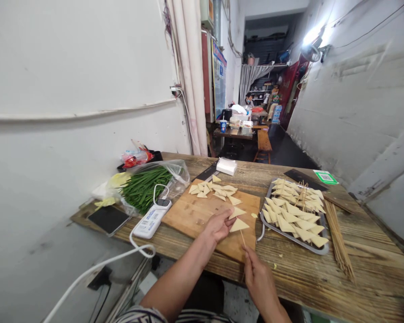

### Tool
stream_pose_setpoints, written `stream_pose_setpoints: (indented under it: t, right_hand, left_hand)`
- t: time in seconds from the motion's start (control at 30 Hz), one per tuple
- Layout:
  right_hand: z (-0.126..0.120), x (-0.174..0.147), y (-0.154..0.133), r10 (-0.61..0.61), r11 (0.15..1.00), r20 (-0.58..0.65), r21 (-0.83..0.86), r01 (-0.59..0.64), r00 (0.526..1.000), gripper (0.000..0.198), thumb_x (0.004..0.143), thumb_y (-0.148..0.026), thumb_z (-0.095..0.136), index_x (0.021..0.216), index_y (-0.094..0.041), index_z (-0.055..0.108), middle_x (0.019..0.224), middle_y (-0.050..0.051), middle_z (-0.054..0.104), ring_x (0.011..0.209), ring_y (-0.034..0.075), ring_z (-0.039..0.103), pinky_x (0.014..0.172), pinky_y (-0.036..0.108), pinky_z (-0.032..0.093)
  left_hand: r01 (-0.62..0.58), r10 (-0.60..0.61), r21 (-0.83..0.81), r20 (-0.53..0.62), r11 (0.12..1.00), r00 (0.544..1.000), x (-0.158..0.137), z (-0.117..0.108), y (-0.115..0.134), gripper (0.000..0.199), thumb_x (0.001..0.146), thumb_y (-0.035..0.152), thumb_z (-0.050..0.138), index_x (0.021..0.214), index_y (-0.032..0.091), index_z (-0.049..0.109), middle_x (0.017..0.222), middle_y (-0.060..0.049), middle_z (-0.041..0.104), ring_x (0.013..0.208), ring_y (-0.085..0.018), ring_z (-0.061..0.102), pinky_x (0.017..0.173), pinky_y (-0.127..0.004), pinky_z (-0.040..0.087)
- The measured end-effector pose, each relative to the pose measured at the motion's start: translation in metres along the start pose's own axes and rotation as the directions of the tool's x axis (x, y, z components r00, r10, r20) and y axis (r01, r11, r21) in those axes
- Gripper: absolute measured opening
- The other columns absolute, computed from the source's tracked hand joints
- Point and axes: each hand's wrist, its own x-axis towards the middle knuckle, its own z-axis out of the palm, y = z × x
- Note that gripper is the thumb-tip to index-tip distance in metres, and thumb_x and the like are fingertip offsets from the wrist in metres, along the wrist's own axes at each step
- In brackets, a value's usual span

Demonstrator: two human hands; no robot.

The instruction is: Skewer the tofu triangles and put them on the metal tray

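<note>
Over the front of the wooden cutting board [185, 214], my left hand [218, 228] pinches a pale yellow triangular slice [237, 212], which looks like tofu. My right hand [260, 271] grips the lower end of a thin wooden skewer [243, 237]. Another triangular slice [239, 225] is threaded on it, just below the one in my left fingers. Loose triangles [202, 189] lie heaped at the back of the board. To the right, a metal tray [291, 239] holds rows of skewered triangles [286, 215]. A bundle of bare skewers [338, 242] lies beside it.
Left of the board are a white power strip [153, 220] with its cable, a bag of green chives [146, 186] and a dark tablet-like slab [108, 220]. Behind stand a knife [207, 169] and a white box [226, 166]. Further back, a person [248, 99] sits near tables.
</note>
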Motion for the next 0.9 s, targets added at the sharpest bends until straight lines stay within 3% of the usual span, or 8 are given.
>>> stream_pose_setpoints:
  t: [0.27,0.4,0.5,0.6,0.9]
  right_hand:
    - [0.002,0.005,0.006,-0.026,0.999,-0.038,-0.040,0.025,0.999,0.055,0.094,-0.036,0.017,0.101,-0.004,0.060,0.082,0.017,0.068,0.063,0.019,0.067,0.054,0.023,0.051]
    - [0.003,0.005,0.010,-0.013,1.000,-0.062,-0.022,0.012,0.998,0.053,0.094,-0.037,0.018,0.104,-0.006,0.060,0.087,0.017,0.068,0.068,0.019,0.067,0.058,0.024,0.052]
    - [0.004,0.004,0.013,-0.006,1.000,-0.075,-0.014,0.005,0.997,0.051,0.093,-0.036,0.020,0.105,-0.008,0.060,0.090,0.015,0.068,0.075,0.019,0.067,0.064,0.025,0.053]
    - [0.005,0.004,0.014,-0.012,1.000,-0.069,-0.012,0.012,0.998,0.048,0.093,-0.034,0.021,0.104,-0.009,0.061,0.090,0.015,0.068,0.075,0.018,0.067,0.065,0.024,0.053]
    - [0.004,0.002,0.015,-0.015,1.000,-0.049,-0.001,0.015,0.999,0.046,0.093,-0.033,0.023,0.105,-0.008,0.060,0.092,0.016,0.067,0.076,0.019,0.067,0.065,0.024,0.052]
  left_hand:
    - [-0.037,0.038,-0.005,0.016,0.999,0.999,0.004,-0.001,-0.005,0.008,0.075,0.009,0.055,0.082,0.006,0.059,0.074,-0.009,0.066,0.067,-0.016,0.064,0.068,-0.029,0.053]
    - [-0.008,0.010,-0.018,0.165,1.000,0.986,-0.001,-0.002,-0.009,0.020,0.077,0.024,0.057,0.091,0.010,0.058,0.084,-0.010,0.066,0.076,-0.018,0.064,0.071,-0.034,0.052]
    - [0.045,-0.058,0.065,0.225,0.997,0.973,-0.007,-0.003,-0.015,0.022,0.072,0.023,0.062,0.089,0.009,0.058,0.086,-0.012,0.066,0.080,-0.021,0.064,0.076,-0.036,0.050]
    - [0.057,-0.081,0.125,0.202,0.991,0.976,-0.008,-0.003,-0.023,0.020,0.069,0.019,0.065,0.084,0.009,0.057,0.083,-0.014,0.066,0.081,-0.022,0.064,0.078,-0.037,0.049]
    - [0.021,-0.030,0.071,0.124,0.997,0.992,-0.005,0.000,-0.029,0.022,0.066,0.018,0.068,0.083,0.009,0.055,0.079,-0.009,0.065,0.077,-0.021,0.064,0.075,-0.036,0.051]
